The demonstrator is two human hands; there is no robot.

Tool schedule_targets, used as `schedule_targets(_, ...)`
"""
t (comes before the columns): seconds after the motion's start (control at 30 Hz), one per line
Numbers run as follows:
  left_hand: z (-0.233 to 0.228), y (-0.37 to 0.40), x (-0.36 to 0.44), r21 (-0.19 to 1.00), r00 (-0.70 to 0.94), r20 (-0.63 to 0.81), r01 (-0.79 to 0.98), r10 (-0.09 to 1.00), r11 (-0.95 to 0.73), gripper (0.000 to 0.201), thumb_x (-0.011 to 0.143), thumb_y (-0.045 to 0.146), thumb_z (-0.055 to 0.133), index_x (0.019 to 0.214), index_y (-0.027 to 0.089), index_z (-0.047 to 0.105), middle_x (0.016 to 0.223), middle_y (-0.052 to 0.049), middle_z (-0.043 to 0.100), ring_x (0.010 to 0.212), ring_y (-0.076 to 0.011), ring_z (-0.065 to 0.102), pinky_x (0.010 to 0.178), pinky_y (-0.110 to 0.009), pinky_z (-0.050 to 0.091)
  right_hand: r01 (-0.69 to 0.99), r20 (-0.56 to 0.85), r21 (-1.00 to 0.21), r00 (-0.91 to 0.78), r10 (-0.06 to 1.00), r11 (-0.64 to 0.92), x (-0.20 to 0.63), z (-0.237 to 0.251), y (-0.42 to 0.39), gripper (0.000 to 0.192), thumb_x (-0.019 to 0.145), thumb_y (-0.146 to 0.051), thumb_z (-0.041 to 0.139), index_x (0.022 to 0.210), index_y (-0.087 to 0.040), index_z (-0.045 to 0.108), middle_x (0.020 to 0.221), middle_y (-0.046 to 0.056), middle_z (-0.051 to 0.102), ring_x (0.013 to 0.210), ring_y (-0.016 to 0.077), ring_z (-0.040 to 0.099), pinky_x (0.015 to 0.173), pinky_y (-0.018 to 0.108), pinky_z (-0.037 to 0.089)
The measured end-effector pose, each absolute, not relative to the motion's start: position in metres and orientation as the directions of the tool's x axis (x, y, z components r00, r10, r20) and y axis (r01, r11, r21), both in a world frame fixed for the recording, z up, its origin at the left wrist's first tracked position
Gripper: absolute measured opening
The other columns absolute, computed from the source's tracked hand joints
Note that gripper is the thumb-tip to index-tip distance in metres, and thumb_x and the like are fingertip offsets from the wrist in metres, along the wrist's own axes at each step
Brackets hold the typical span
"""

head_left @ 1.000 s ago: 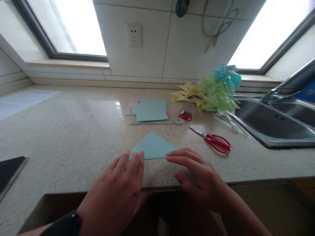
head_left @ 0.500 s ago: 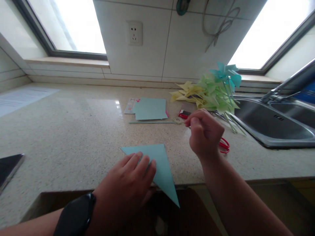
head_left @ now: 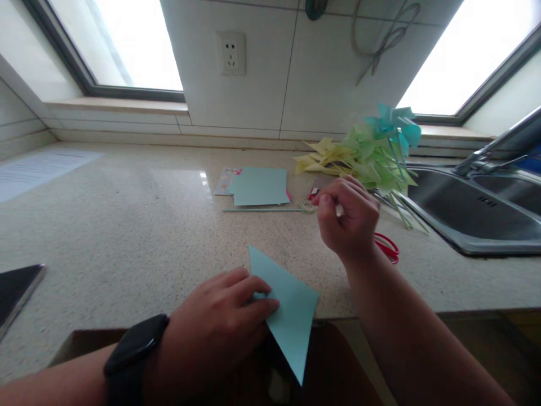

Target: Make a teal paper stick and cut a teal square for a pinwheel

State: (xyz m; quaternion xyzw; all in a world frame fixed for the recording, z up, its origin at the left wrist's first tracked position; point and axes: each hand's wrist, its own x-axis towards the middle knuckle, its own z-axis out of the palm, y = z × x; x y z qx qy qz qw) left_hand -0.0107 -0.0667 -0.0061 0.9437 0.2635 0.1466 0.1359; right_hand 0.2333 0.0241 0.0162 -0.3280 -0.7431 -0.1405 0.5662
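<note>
My left hand, with a black watch on its wrist, pinches a light blue paper triangle at the counter's front edge. The triangle's lower tip hangs past the edge. My right hand is raised over the counter with its fingers curled, and I see nothing in them. Red-handled scissors lie just behind and right of it, with the blades hidden by the hand.
Further back lie a stack of blue sheets, a thin green stick and a small red box. A heap of yellow, green and blue paper pinwheels sits beside the steel sink. A dark flat device lies at far left.
My right hand left the paper and rose toward the scissors. My left hand turned the triangle and drew it to the counter edge, so one tip now hangs over.
</note>
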Motion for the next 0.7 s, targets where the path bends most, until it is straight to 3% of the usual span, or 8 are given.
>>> schedule_targets(0.13, -0.003, -0.064, -0.013, 0.482, 0.779, 0.225, 0.433, 0.585, -0.762, 0.025, 0.101, 0.024, 0.048, 0.117, 0.022, 0.068, 0.115, -0.008, 0.071, 0.097, -0.0255, 0.065, 0.083, -0.044, 0.057, 0.592, 0.912, -0.349, 0.036, 0.408, 0.727, 0.233, 0.002, -0.017, 0.018, 0.080, -0.010, 0.054, 0.067, -0.021, 0.058, 0.057, -0.003, 0.053, 0.053, 0.0133, 0.048, 0.056, 0.032, 0.039)
schedule_targets(0.27, -0.004, -0.062, -0.016, 0.554, 0.709, 0.241, 0.460, 0.663, -0.693, 0.024, 0.100, 0.020, 0.050, 0.114, 0.022, 0.069, 0.119, -0.007, 0.071, 0.103, -0.0252, 0.067, 0.087, -0.043, 0.056, 0.588, 0.895, -0.440, 0.232, 0.380, 0.678, 0.239, -0.016, -0.045, 0.021, 0.080, -0.010, 0.053, 0.064, -0.021, 0.059, 0.055, -0.003, 0.052, 0.049, 0.0129, 0.046, 0.051, 0.031, 0.035)
schedule_targets(0.5, -0.003, -0.059, -0.015, 0.744, 0.635, 0.250, 0.358, 0.731, -0.565, 0.026, 0.104, 0.022, 0.045, 0.120, 0.024, 0.066, 0.118, -0.003, 0.071, 0.106, -0.0167, 0.066, 0.093, -0.032, 0.053, 0.626, 0.923, -0.380, 0.208, 0.323, 0.681, 0.245, -0.029, -0.054, 0.019, 0.080, -0.014, 0.054, 0.063, -0.022, 0.058, 0.053, -0.004, 0.051, 0.046, 0.0135, 0.047, 0.050, 0.032, 0.036)
schedule_targets(0.7, -0.001, -0.056, -0.011, 0.813, 0.592, 0.165, 0.371, 0.789, -0.449, 0.025, 0.102, 0.026, 0.047, 0.099, 0.019, 0.071, 0.098, -0.004, 0.072, 0.088, -0.0172, 0.065, 0.081, -0.031, 0.053, 0.627, 0.919, -0.384, 0.186, 0.348, 0.678, 0.238, -0.004, -0.013, 0.021, 0.078, -0.012, 0.050, 0.061, -0.024, 0.055, 0.052, -0.003, 0.048, 0.047, 0.0148, 0.043, 0.050, 0.034, 0.035)
